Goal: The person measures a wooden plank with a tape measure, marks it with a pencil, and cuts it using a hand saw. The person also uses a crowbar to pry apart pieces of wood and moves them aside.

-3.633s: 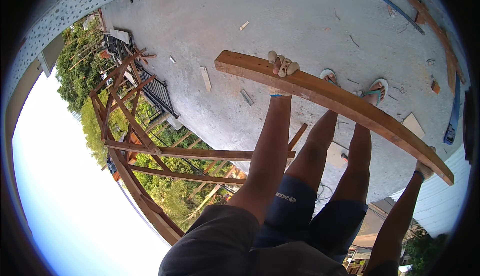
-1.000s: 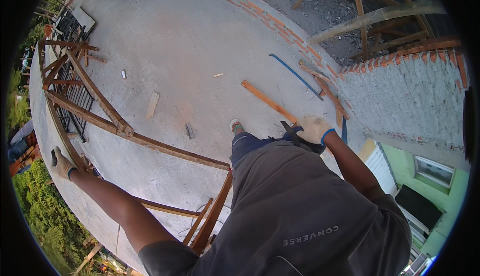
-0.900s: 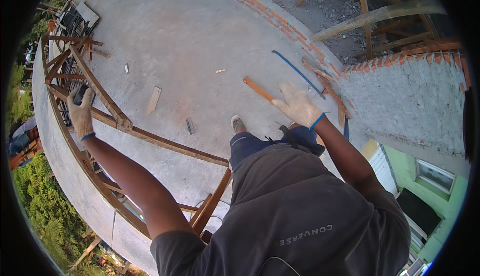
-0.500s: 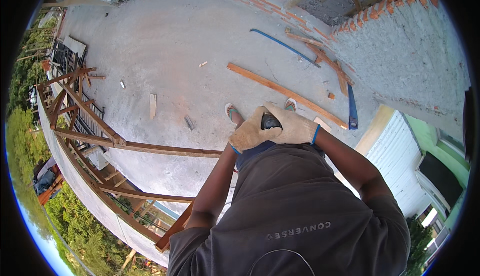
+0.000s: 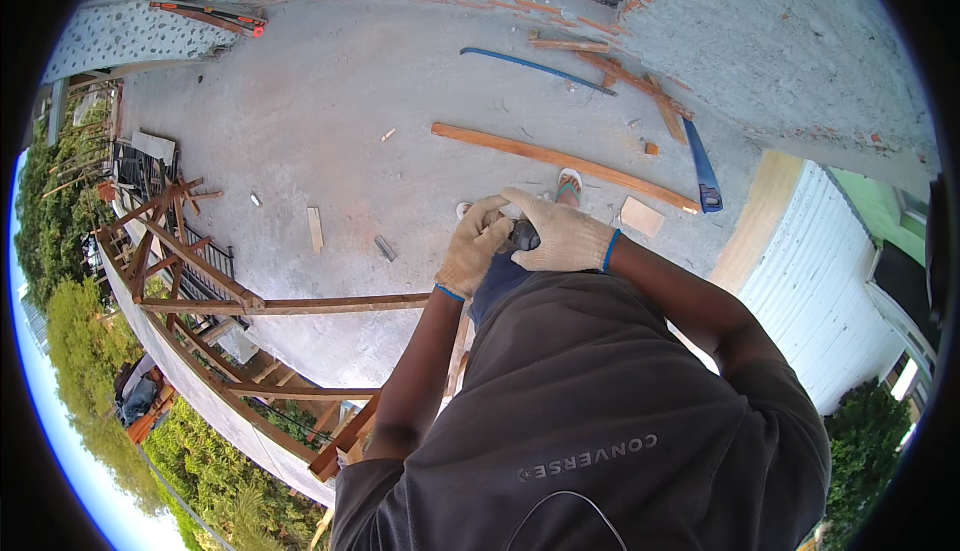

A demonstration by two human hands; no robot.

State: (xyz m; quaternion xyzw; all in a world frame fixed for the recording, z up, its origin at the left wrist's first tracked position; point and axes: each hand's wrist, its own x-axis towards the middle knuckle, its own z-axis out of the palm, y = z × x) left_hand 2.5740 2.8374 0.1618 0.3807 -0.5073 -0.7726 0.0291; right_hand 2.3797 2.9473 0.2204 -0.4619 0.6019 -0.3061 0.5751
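Before the waist, grips a small dark rounded object in the cream-gloved right hand, curling the cream-gloved left hand alongside with unclear hold. Leaves a long reddish-brown timber plank laid whole, untouched by either hand, on grey concrete floor. Farther off, faces a rough plastered wall.
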